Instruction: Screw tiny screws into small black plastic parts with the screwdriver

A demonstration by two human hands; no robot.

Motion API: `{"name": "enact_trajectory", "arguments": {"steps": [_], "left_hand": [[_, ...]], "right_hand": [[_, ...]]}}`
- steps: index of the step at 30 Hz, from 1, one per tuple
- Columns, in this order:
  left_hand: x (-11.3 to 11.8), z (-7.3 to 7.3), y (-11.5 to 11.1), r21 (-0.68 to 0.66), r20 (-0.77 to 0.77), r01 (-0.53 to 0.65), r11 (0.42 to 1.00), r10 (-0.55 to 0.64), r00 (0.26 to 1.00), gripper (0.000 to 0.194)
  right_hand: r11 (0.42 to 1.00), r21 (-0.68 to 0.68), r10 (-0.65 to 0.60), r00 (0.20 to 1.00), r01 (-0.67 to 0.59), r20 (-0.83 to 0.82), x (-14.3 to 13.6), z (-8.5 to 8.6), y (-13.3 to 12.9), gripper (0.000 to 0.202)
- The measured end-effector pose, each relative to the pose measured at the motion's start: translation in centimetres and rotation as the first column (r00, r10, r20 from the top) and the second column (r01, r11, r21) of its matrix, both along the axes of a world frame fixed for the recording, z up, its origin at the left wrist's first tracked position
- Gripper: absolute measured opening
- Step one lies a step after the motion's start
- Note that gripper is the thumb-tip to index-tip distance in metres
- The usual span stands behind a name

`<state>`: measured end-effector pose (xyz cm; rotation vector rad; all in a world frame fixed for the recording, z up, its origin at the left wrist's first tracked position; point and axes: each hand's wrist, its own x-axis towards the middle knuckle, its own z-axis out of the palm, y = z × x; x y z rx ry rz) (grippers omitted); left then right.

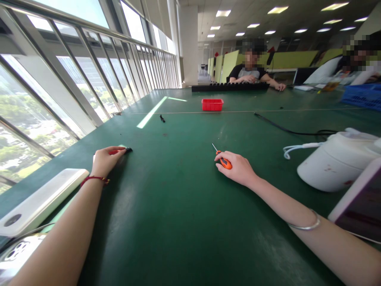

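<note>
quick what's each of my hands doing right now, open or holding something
Left hand: closed on a small red and black item, mostly hidden.
Right hand: holding the orange and black screwdriver.

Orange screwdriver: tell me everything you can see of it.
The screwdriver has a bulbous orange handle with dark inlays, plastic or rubber by its look, and a thin, straight, metallic shaft. It slants over the green table, tip pointing away from the wearer and slightly left. The right hand has its fingers around the handle. Tip shape is too small to tell; no damage shows.
</note>
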<state>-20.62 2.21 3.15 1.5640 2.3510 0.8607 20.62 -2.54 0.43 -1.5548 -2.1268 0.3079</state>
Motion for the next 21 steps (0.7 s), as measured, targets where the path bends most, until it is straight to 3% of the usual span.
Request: {"name": "enact_trajectory", "arguments": {"steps": [6,10,14,17,21], "left_hand": [[-0.2,-0.4,0.4,0.016,-0.016,0.002,1.000,-0.002,1.000,0.043],[0.0,-0.5,0.6,0.012,-0.114,0.005,1.000,-0.003,0.993,0.038],[3.1,-0.2,0.8,0.110,-0.189,0.127,0.986,-0.105,0.976,0.034],[8.8,0.1,0.6,0.218,-0.148,0.432,0.875,-0.408,0.901,0.028],[17.0,-0.1,-0.2,0.191,-0.223,0.767,0.612,-0.734,0.641,0.019]], "right_hand": [[1.000,-0.001,0.001,1.000,-0.001,-0.004,-0.1,0.0,-0.1,0.017],[1.000,0.014,0.004,1.000,-0.004,0.001,0.0,0.0,0.0,0.017],[1.000,0.023,0.009,1.000,-0.009,0.008,0.0,-0.1,0.0,0.018],[1.000,0.031,0.003,1.000,-0.003,-0.013,0.0,-0.1,0.0,0.018],[0.997,0.073,0.002,0.992,0.007,-0.123,0.0,-0.1,-0.2,0.018]]}}
